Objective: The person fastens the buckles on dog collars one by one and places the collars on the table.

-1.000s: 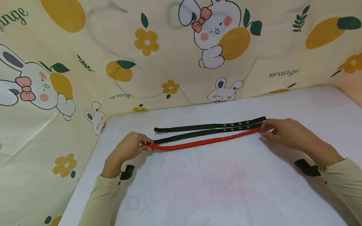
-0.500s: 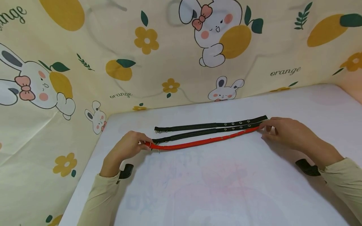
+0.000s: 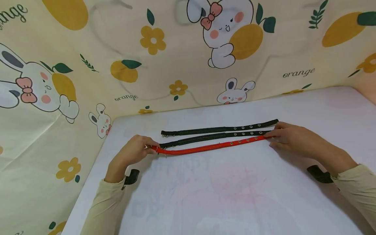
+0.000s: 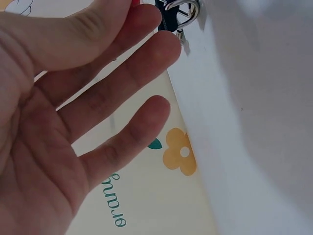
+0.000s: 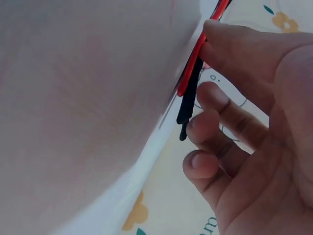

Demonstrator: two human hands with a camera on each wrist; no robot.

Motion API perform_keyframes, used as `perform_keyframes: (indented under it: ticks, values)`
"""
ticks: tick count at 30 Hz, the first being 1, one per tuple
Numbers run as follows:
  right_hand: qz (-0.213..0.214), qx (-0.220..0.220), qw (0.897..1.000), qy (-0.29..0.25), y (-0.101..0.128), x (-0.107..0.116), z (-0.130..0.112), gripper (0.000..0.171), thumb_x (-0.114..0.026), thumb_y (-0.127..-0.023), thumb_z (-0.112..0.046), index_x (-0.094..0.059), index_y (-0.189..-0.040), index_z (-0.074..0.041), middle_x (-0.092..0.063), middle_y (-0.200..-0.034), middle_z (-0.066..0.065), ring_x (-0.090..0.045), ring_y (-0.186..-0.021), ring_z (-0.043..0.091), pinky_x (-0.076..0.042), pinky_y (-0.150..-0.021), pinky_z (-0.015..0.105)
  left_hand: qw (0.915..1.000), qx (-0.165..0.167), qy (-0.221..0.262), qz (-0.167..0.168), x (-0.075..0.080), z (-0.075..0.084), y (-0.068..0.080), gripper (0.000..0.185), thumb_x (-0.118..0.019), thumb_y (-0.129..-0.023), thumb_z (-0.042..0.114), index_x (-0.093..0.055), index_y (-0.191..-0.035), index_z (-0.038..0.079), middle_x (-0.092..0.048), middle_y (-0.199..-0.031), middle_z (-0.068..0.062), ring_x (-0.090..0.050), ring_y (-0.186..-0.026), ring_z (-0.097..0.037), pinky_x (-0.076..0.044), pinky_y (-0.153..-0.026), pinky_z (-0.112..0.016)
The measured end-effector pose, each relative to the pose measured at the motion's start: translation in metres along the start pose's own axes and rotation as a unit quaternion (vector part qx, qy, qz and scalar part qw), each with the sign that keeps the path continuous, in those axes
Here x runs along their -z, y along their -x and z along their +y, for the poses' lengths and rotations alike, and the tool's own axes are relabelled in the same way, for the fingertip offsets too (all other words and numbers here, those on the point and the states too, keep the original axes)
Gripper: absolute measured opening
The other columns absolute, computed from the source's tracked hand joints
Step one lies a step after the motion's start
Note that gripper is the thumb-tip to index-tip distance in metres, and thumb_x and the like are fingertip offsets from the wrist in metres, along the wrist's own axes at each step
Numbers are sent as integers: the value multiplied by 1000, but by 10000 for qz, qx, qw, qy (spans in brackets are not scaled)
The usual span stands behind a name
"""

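A red collar (image 3: 199, 149) with metal eyelets lies nearest on the table. My left hand (image 3: 133, 151) pinches its ringed left end between thumb and index finger. In the left wrist view, that hand's other fingers (image 4: 127, 83) spread out beside a metal ring (image 4: 194, 13) on black strap. My right hand (image 3: 299, 140) pinches the red collar near its eyelet end; in the right wrist view, the red tip (image 5: 185, 83) hangs past thumb and finger. Behind it lie a black collar (image 3: 202, 138) and a farther black collar (image 3: 202, 131), roughly parallel, their right ends close to my right hand.
The white table (image 3: 211, 189) bears faint pink marks. A cream cloth (image 3: 182, 58) printed with rabbits, flowers and oranges rises along its back and left edges. Black wrist devices (image 3: 319, 174) sit under both forearms.
My right hand has shifted slightly left along the red collar, whose eyelets now show more fully. My left hand keeps its pinch in nearly the same place. Both black collars stay put.
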State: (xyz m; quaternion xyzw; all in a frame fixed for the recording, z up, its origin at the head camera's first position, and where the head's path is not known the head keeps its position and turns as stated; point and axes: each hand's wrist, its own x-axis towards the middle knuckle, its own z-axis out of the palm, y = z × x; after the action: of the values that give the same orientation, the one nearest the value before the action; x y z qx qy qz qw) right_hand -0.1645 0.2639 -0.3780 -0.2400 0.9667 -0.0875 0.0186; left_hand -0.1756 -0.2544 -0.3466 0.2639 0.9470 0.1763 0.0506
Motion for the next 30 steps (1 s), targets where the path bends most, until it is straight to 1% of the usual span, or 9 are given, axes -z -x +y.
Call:
perform_keyframes:
  ticks: [3,6,8,9,13,18,21,26,30]
  values:
    - [-191,-147,9995,-193,0,-1,0,38,-70,-92,-31,-67,-129,-21,-60,-124,12,-65,-99,29,-53,-86,52,10000,22,-8,-10,-1,0,0,20,-77,-83,5,-79,-103,5,-77,-100,-8,-71,-94,-24,-56,-82,-43]
    - [-357,-289,9984,-336,-1,-3,0,42,-66,-95,-33,-62,-136,-21,-55,-136,20,-62,-113,41,-49,-90,62,10000,51,-12,-23,-1,0,0,20,-78,-83,6,-79,-103,6,-77,-100,-7,-71,-94,-23,-56,-82,-42]
    - [-333,-311,9983,-377,-1,-4,0,40,-68,-94,-30,-64,-132,-20,-57,-131,18,-65,-105,36,-52,-87,57,10000,47,5,-34,-2,-1,0,20,-78,-83,6,-79,-103,6,-77,-100,-7,-70,-93,-22,-56,-82,-43]
    - [-276,-299,9985,-376,-2,-4,0,36,-69,-93,-28,-66,-128,-20,-59,-124,14,-65,-98,29,-53,-84,52,10000,55,28,-45,-2,-1,-1,20,-78,-83,7,-79,-103,6,-77,-99,-7,-70,-93,-22,-56,-82,-43]
    - [-112,-306,9990,-317,-4,-2,3,21,-76,-87,-22,-72,-108,-17,-57,-101,2,-56,-80,12,-50,-70,35,9999,125,46,-75,-2,0,-2,20,-79,-83,8,-79,-103,7,-77,-96,-5,-69,-87,-17,-55,-78,-39]
    - [-53,-234,9994,-229,-3,1,11,19,-82,-81,-17,-73,-98,-15,-57,-97,2,-57,-82,14,-52,-72,37,9997,237,23,-110,-2,1,-2,21,-80,-82,12,-78,-102,7,-76,-90,-2,-67,-83,-14,-53,-75,-31]
    - [46,-74,9998,-154,-1,4,14,18,-83,-80,-16,-73,-96,-16,-59,-99,3,-58,-90,19,-52,-79,42,9994,305,20,-159,-2,2,-3,23,-80,-82,12,-77,-104,5,-76,-89,-3,-67,-83,-14,-54,-76,-32]
    - [82,-224,9991,-358,1,10,14,16,-77,-86,-16,-69,-99,-16,-63,-103,3,-58,-100,26,-50,-85,47,9989,427,67,-180,1,4,-3,24,-78,-85,13,-76,-108,6,-76,-93,-3,-66,-85,-15,-53,-77,-32]
    - [-10,-318,9974,-640,2,15,13,18,-73,-89,-14,-63,-104,-15,-67,-96,-2,-62,-92,19,-53,-78,40,9993,337,161,90,1,4,-1,22,-76,-86,12,-76,-108,7,-71,-95,-2,-61,-83,-16,-50,-72,-29]
